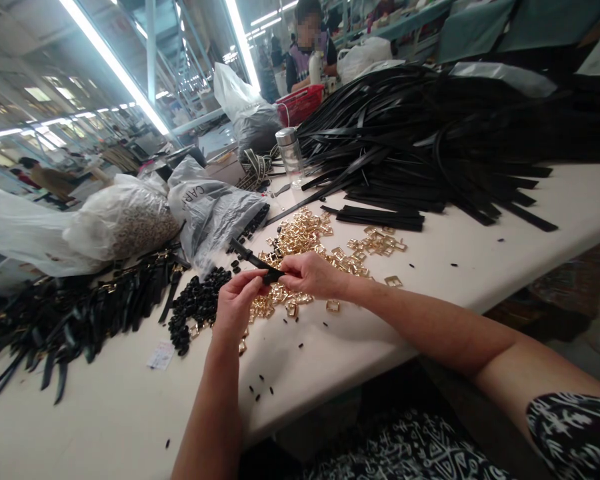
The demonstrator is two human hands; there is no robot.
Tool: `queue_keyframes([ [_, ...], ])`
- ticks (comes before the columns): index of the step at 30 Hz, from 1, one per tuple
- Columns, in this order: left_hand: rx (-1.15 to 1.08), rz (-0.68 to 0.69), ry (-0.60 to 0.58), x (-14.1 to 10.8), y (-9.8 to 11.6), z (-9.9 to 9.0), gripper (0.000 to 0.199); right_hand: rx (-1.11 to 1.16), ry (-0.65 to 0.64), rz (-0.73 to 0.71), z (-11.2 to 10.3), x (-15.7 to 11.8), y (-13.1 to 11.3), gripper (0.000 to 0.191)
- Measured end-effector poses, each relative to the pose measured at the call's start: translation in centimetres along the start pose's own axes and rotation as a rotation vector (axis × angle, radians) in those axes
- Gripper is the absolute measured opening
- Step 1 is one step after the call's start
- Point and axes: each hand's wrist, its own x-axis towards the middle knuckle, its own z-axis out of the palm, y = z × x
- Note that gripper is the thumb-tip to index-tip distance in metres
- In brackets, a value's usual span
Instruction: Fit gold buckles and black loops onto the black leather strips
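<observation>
Between my two hands is a short black strap [249, 255], its free end pointing up and left. My left hand [236, 300] pinches it from the left with thumb and fingers. From the right, my right hand [307, 274] grips the strap's lower end, the fingertips of both hands close together. Behind and below the hands lies a heap of gold buckles [303, 230]. A pile of small black loops [195, 301] sits just left of my left hand. Whether a buckle is on the strap is hidden by my fingers.
Long black straps [395, 133] cover the table's back right. Finished-looking straps with buckles [105, 307] lie at left, near plastic bags [125, 217]. A bottle [291, 160] stands behind the buckles, beyond it a red basket [303, 105]. Another person [307, 57] sits at the back.
</observation>
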Motion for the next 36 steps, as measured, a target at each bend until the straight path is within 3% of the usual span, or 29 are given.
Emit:
queue_keyframes([
  [7,0.181,0.122,-0.003,-0.3,0.4,0.6,0.024,-0.073,-0.006,-0.032,0.1,0.0,0.1,0.008],
  [15,0.088,0.082,0.044,-0.2,-0.3,1.5,0.026,0.092,-0.067,-0.026,0.3,0.2,0.2,0.009],
  [21,0.340,0.240,0.058,-0.3,-1.0,1.7,0.014,0.132,-0.087,-0.102,0.6,0.1,0.3,0.009],
  [24,0.384,0.236,0.034,-0.7,-0.6,1.7,0.014,0.270,-0.104,-0.073,0.6,0.0,0.3,0.010],
  [29,0.132,0.132,-0.003,-1.0,-0.5,2.2,0.020,0.547,-0.019,0.069,0.8,0.1,0.1,0.021],
  [33,-0.238,-0.029,0.134,0.1,-0.6,1.6,0.027,0.498,0.008,0.080,0.6,-0.1,-0.3,0.014],
  [36,-0.432,-0.058,0.251,0.9,-0.2,0.7,0.035,0.357,0.025,0.034,0.5,-0.2,-0.5,0.008],
])
